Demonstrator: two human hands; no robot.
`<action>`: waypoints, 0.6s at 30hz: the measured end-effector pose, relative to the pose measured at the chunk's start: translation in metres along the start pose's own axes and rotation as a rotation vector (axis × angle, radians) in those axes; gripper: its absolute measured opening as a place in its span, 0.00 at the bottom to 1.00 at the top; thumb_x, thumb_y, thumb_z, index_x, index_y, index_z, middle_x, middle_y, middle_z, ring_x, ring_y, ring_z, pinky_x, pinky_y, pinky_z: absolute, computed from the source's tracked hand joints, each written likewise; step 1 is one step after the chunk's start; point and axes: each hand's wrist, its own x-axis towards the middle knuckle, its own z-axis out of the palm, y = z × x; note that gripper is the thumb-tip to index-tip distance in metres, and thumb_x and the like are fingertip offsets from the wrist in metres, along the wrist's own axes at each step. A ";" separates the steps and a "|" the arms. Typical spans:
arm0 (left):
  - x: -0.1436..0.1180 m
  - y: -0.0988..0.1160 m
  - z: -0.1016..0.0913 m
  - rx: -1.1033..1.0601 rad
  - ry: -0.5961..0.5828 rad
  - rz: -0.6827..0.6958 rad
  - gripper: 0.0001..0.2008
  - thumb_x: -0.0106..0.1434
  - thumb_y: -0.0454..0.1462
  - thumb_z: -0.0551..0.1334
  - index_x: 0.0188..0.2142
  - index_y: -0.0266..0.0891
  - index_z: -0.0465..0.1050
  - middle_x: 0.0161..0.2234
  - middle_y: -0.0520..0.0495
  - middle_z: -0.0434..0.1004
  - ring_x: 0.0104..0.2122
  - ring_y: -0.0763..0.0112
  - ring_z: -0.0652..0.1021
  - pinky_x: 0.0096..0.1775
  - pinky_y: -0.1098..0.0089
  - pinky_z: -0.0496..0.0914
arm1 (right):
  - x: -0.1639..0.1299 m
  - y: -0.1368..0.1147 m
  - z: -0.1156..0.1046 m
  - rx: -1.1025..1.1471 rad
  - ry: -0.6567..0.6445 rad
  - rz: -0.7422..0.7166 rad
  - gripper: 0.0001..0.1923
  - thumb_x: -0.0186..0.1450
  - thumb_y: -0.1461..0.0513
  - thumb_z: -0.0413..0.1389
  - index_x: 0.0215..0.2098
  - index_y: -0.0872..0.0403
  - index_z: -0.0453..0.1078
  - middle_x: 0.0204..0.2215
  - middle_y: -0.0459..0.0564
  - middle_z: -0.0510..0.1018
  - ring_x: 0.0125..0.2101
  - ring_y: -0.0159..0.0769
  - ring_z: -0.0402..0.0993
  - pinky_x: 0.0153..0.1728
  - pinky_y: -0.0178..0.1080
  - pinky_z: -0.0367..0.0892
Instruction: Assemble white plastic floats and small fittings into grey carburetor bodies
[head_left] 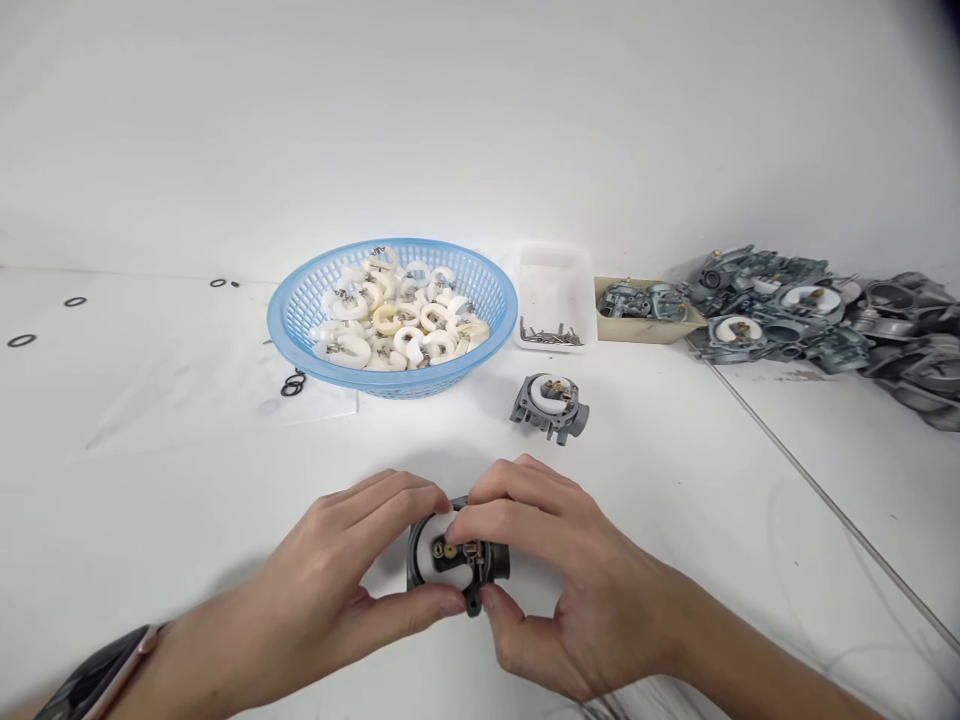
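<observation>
You have the carburetor body (456, 560) on the table (150, 480), low and centre, pinched between both hands: your left hand (352, 570) closes thumb and fingers around its near-left rim, and your right hand (570, 590) grips the right side with the fingertips curled over the top edge. A white float (439, 548) already sits in the open bowl face with brass jets showing beside it, so by the look of it you are at the seating step, lining up the float's hinge at the small bracket. The next move likely calls for a fine pinch and a steady hold, keeping the body from rolling while the hinge is pressed home. Counting: one body in your hands, one more fitted body (550, 405) just beyond it, a pile of bodies (810, 310) at far right too tangled to count, and a few more in a tan tray (649, 310). One blue basket (390, 315) holds dozens of floats. One white tray (553, 295) holds a small heap of pins (550, 336). About six black O-rings (292, 385) lie loose at left. A watch (105, 675) is on your left wrist.
</observation>
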 end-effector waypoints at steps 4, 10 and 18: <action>-0.001 -0.001 0.000 0.000 0.011 0.026 0.12 0.76 0.44 0.68 0.51 0.45 0.71 0.43 0.49 0.82 0.36 0.66 0.83 0.38 0.71 0.78 | 0.000 0.002 0.001 -0.010 0.012 -0.026 0.22 0.63 0.71 0.56 0.53 0.49 0.69 0.39 0.47 0.78 0.35 0.37 0.75 0.40 0.42 0.70; -0.003 -0.002 0.001 0.006 -0.007 0.028 0.14 0.77 0.44 0.68 0.55 0.45 0.69 0.44 0.49 0.81 0.38 0.67 0.83 0.39 0.72 0.77 | -0.001 0.006 0.002 -0.038 0.035 -0.003 0.21 0.64 0.71 0.57 0.53 0.49 0.70 0.40 0.48 0.78 0.35 0.37 0.74 0.39 0.42 0.70; -0.002 -0.003 0.001 0.002 -0.039 0.016 0.13 0.78 0.45 0.66 0.55 0.45 0.68 0.44 0.49 0.81 0.38 0.68 0.82 0.40 0.71 0.76 | 0.000 0.004 0.001 -0.018 0.025 -0.001 0.21 0.63 0.72 0.56 0.52 0.51 0.72 0.40 0.48 0.77 0.35 0.36 0.73 0.39 0.42 0.71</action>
